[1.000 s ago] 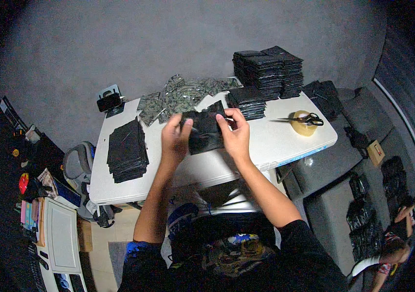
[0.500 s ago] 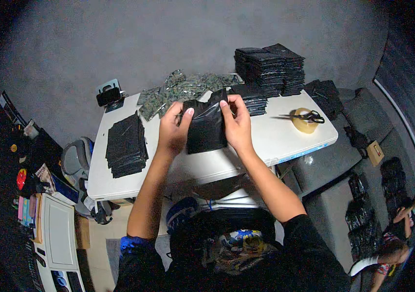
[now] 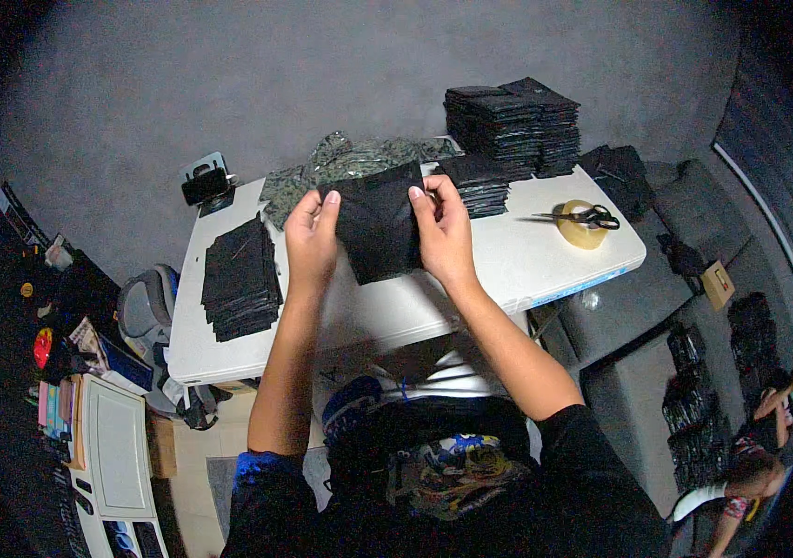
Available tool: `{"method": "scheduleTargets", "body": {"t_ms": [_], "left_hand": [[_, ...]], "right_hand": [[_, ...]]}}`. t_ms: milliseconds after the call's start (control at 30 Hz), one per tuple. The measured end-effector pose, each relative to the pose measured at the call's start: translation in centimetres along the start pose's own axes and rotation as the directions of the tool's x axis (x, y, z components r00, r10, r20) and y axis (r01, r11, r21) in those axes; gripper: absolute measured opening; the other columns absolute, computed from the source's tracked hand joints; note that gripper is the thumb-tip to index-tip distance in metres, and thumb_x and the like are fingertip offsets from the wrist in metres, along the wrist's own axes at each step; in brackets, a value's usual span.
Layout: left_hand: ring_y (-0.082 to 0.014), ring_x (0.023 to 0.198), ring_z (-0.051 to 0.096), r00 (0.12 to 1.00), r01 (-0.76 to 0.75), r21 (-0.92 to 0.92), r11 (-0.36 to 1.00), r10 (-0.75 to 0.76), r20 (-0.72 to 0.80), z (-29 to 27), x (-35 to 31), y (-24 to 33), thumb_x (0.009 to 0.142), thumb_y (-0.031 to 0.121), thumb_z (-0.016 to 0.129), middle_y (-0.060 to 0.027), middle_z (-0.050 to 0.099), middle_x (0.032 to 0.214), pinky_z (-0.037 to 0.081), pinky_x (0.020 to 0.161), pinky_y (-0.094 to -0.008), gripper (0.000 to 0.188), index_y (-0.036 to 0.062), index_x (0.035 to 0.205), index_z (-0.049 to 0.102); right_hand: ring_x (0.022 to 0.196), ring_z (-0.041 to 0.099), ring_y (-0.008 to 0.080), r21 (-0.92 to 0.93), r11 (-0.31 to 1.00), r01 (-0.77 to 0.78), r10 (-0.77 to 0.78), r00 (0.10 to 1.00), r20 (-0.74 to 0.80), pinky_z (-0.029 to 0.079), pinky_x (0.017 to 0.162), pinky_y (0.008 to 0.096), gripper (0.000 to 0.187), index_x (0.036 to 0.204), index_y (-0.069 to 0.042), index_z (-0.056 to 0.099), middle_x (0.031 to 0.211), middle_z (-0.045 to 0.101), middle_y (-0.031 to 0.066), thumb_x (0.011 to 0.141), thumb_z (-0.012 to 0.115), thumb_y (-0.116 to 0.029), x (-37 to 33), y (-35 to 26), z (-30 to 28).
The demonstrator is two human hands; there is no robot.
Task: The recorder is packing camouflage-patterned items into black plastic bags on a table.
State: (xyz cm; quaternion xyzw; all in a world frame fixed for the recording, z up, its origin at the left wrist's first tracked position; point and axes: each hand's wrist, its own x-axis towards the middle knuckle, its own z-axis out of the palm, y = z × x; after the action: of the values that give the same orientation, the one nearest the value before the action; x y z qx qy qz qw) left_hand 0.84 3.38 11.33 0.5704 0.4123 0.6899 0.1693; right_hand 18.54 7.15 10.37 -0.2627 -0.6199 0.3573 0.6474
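Observation:
A flat, roughly rectangular black packet (image 3: 378, 223) is held up over the middle of the white table (image 3: 368, 325). I cannot tell whether it is cloth or plastic. My left hand (image 3: 312, 237) grips its left edge, thumb on the near face and fingers behind. At the opposite edge, my right hand (image 3: 445, 228) pinches it the same way near the upper corner. To the left lies a stack of similar flat black pieces (image 3: 240, 284). Camouflage-patterned pieces (image 3: 345, 156), partly under shiny clear plastic, lie behind the packet, which hides part of them.
A tall double stack of black packets (image 3: 513, 126) stands at the back right, with a lower stack (image 3: 475, 186) before it. Black scissors (image 3: 592, 219) rest on a tape roll (image 3: 580, 234). A phone (image 3: 206, 186) stands far left. A grey sofa (image 3: 619, 307) holds more packets; another person's leg (image 3: 754, 474) shows lower right.
The packet has gone from creased and shiny to spread flatter between my hands. My left hand has shifted left and slightly up, and the right one slightly left.

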Motion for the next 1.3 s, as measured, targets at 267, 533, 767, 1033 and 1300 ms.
{"method": "scheduleTargets", "body": {"t_ms": [267, 533, 767, 1033, 1300], "left_hand": [[-0.0126, 0.09, 0.069, 0.993, 0.111, -0.027, 0.993, -0.112, -0.044, 0.7, -0.7, -0.7, 0.097, 0.015, 0.078, -0.005, 0.078, 0.103, 0.055, 0.086, -0.0296, 0.022, -0.002, 0.111, 0.076], [-0.0112, 0.087, 0.066, 0.984, 0.037, 0.065, 0.997, -0.026, -0.176, 1.4, -0.7, 0.7, 0.101, 0.017, 0.073, -0.0051, 0.076, 0.097, 0.054, 0.082, -0.0291, 0.022, -0.0039, 0.109, 0.075], [-0.0099, 0.081, 0.062, 0.995, 0.022, 0.043, 0.999, -0.018, -0.1, 0.5, -0.1, 0.9, 0.102, 0.015, 0.071, -0.0014, 0.072, 0.088, 0.051, 0.078, -0.0272, 0.02, -0.004, 0.101, 0.075], [-0.0147, 0.099, 0.064, 0.997, -0.077, -0.09, 0.993, 0.078, 0.008, -0.7, 0.7, 0.3, 0.093, 0.002, 0.078, -0.0095, 0.07, 0.105, 0.048, 0.093, -0.0277, 0.015, -0.0075, 0.103, 0.072], [-0.0138, 0.1, 0.064, 0.981, -0.078, 0.054, 0.996, 0.067, 0.184, -1.7, 0.1, 0.2, 0.094, 0.001, 0.077, -0.0081, 0.066, 0.107, 0.05, 0.092, -0.0249, 0.012, -0.0063, 0.102, 0.071]], "right_hand": [[0.074, 0.054, 0.0063, -0.042, 0.997, 0.065, -0.069, 0.993, -0.093, 0.045, 0.065, 0.0249, 0.018, 0.116, -0.002, 0.059, 0.083, 0.061, -0.0001, 0.107, 0.064, -0.017, -0.3, 0.2, 1.6], [0.057, 0.054, 0.0449, -0.416, 0.904, 0.095, -0.14, 0.987, -0.08, 0.04, 0.055, 0.0497, 0.038, 0.08, 0.0, 0.051, 0.064, 0.053, 0.0254, 0.109, 0.057, -0.023, -2.7, 2.1, 0.9], [0.057, 0.045, 0.022, -0.293, 0.953, 0.08, -0.076, 0.997, 0.023, 0.039, 0.057, 0.0384, 0.031, 0.086, -0.001, 0.056, 0.064, 0.048, 0.0148, 0.11, 0.058, -0.021, -2.6, 1.8, 0.2], [0.076, 0.05, 0.008, 0.071, 0.997, 0.025, -0.027, 0.999, 0.022, 0.041, 0.069, 0.0252, 0.017, 0.093, -0.001, 0.068, 0.081, 0.058, -0.001, 0.101, 0.073, -0.015, 0.8, 0.8, 0.0], [0.084, 0.059, 0.0102, -0.017, 0.997, 0.072, -0.072, 0.997, 0.016, 0.049, 0.077, 0.0271, 0.015, 0.094, 0.003, 0.068, 0.089, 0.065, 0.0049, 0.1, 0.073, -0.01, 0.2, 0.3, 0.5]]}}
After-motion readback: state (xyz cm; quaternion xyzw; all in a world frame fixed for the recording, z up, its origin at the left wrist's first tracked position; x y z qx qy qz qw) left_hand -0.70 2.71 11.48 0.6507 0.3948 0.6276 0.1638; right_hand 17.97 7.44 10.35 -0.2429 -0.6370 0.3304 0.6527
